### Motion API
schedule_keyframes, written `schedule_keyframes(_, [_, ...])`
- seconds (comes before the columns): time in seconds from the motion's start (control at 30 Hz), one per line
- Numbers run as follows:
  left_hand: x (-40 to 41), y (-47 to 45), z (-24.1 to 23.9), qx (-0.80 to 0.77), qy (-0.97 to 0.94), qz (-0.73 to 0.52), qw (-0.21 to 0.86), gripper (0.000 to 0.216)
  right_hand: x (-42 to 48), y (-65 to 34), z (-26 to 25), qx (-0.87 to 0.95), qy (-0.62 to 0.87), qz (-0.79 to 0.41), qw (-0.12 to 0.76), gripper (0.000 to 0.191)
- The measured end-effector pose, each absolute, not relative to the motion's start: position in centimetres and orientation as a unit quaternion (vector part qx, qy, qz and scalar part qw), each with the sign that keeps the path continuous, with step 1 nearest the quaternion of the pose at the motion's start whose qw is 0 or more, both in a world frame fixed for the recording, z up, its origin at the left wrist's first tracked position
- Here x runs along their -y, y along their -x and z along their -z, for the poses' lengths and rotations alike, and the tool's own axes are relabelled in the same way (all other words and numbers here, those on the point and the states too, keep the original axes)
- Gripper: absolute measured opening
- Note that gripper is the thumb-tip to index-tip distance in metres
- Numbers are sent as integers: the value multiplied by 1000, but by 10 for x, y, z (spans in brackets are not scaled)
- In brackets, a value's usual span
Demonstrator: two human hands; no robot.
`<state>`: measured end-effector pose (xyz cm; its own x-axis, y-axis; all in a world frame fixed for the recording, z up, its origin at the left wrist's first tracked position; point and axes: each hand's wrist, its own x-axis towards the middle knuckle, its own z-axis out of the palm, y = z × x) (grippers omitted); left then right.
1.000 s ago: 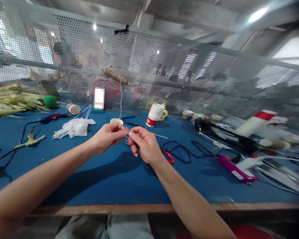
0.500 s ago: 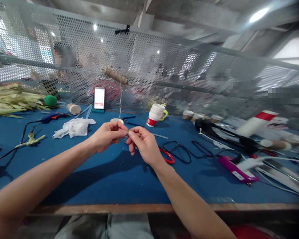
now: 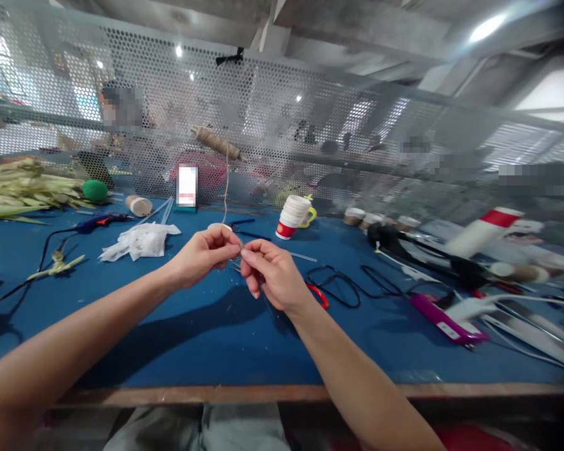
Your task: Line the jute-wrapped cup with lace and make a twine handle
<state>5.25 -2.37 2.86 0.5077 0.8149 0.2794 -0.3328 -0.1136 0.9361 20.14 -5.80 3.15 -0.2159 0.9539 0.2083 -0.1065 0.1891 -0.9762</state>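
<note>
My left hand [image 3: 209, 254] and my right hand [image 3: 275, 269] meet above the middle of the blue table [image 3: 202, 357]. Thumbs and forefingers are pinched together tip to tip, and what lies between them is too small to make out. Behind the left fingers shows the rim of a white round piece [image 3: 220, 227]. A string of twine [image 3: 226, 188] hangs down to it from a twine spool [image 3: 220, 144] on the mesh screen. Scissors with red handles [image 3: 318, 295] lie partly hidden under my right hand and wrist.
White tissue [image 3: 141, 241] and a blue glue gun [image 3: 98, 221] lie to the left. Stacked paper cups [image 3: 294, 216] stand behind my right hand. Black cord [image 3: 343, 288], a purple device [image 3: 446, 319] and cables spread over the right side. Dried husks [image 3: 28, 188] are piled far left.
Both hands stay almost in place, still pinched together. The lower fingers of my right hand have shifted slightly right and down, and less of the red scissor handle shows.
</note>
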Motion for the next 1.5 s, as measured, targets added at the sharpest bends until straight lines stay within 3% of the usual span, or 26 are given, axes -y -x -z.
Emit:
schedule_keyframes(0.17, [22,-50,-30,-190,-582,-419,670,19,57,-206,-36,524,327,-636,462,17])
schedule_keyframes(0.37, [21,-49,-32,-196,-570,-410,685,20,57,-206,-36,521,325,-652,445,18])
schedule_keyframes(0.63, [21,-53,-29,-227,-553,-473,647,18,59,-199,-24,654,423,-327,536,17])
schedule_keyframes(0.73, [22,-55,-29,-233,-549,-478,646,19,59,-199,-22,675,431,-263,538,14])
schedule_keyframes(1.07, [21,-50,-32,-197,-575,-415,677,24,56,-206,-34,570,342,-579,473,17])
schedule_keyframes(1.17, [21,-49,-32,-196,-581,-412,674,25,57,-206,-35,559,332,-616,445,18])
schedule_keyframes(1.23, [21,-49,-32,-201,-581,-422,666,24,58,-204,-32,583,351,-569,461,18])
schedule_keyframes(1.4, [21,-52,-29,-230,-585,-468,621,21,59,-199,-22,671,431,-285,532,15])
schedule_keyframes(1.5, [22,-54,-28,-233,-592,-481,603,20,60,-198,-21,681,439,-245,532,14])
